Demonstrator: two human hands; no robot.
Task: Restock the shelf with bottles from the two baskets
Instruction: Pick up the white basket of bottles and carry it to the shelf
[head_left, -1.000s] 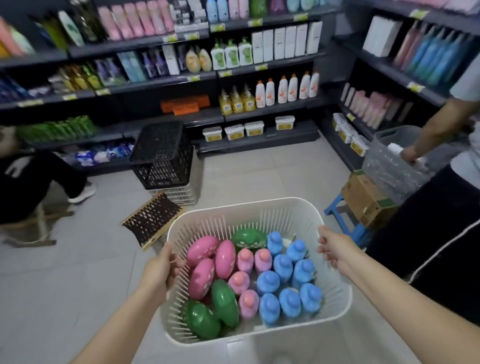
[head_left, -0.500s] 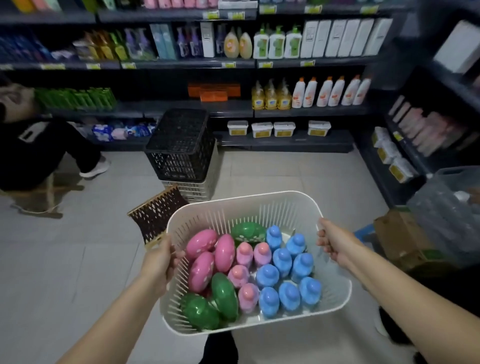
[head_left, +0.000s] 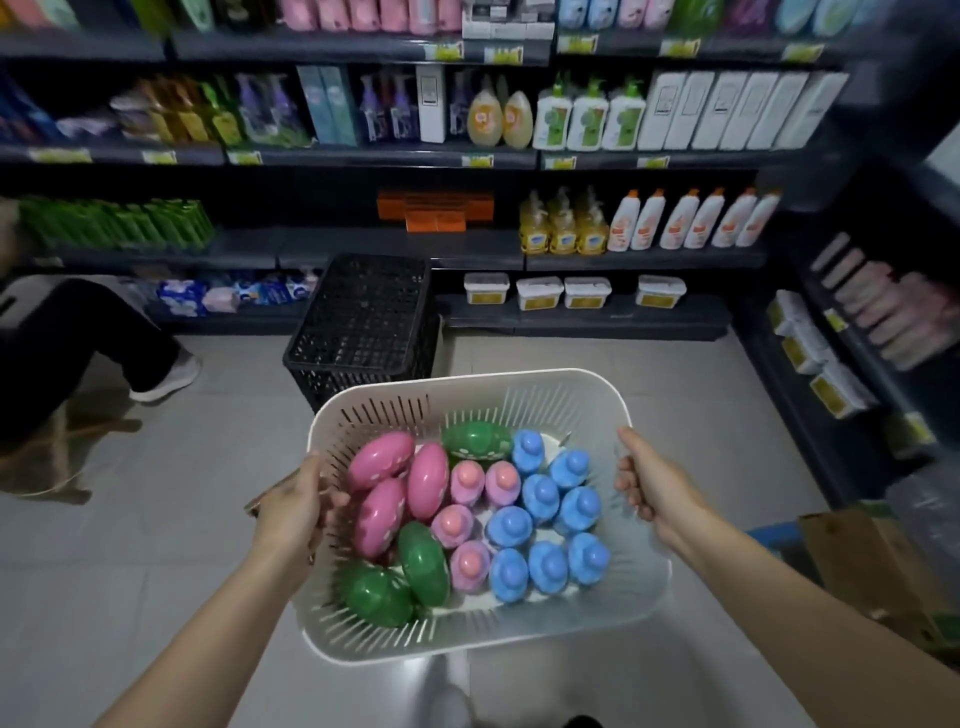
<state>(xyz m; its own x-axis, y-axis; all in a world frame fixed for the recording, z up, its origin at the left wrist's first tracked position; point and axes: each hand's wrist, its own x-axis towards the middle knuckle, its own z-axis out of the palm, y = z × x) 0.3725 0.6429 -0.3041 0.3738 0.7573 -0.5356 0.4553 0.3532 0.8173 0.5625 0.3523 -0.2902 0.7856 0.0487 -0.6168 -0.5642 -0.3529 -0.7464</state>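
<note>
a: start at the far left. what's there?

b: a seated person (head_left: 78, 332) in dark trousers and a pale shoe, on the tiled floor (head_left: 156, 519) beside the low shelves.

a: and moving in?

b: the left hand (head_left: 291, 512) is clamped on the left rim of the white slotted basket (head_left: 467, 631), fingers curled over the edge. something brown shows just behind that hand, but it is too hidden to name.

a: where's the basket?

b: held up in the air over the floor, between both hands, tilted a little toward the camera.

a: what's in it?

b: on the left side, three pink bottles (head_left: 382, 460) and two green bottles (head_left: 423, 564) lying on their sides, with a third green one (head_left: 478, 440) at the back. in the middle, small pink capped bottles (head_left: 467, 480) stand upright. right of them, blue capped bottles (head_left: 540, 499) stand upright, packed close, touching each other.

a: behind the basket?

b: a black crate (head_left: 363, 322) on the floor, in front of the dark shelf (head_left: 644, 257), which carries yellow and white bottles and low tubs below.

a: the other hand?

b: the right hand (head_left: 652, 486) is closed tight on the right rim, thumb on top.

a: far right?

b: a cardboard box (head_left: 872, 566) low down at the frame edge, near the side shelving, blurred.
</note>
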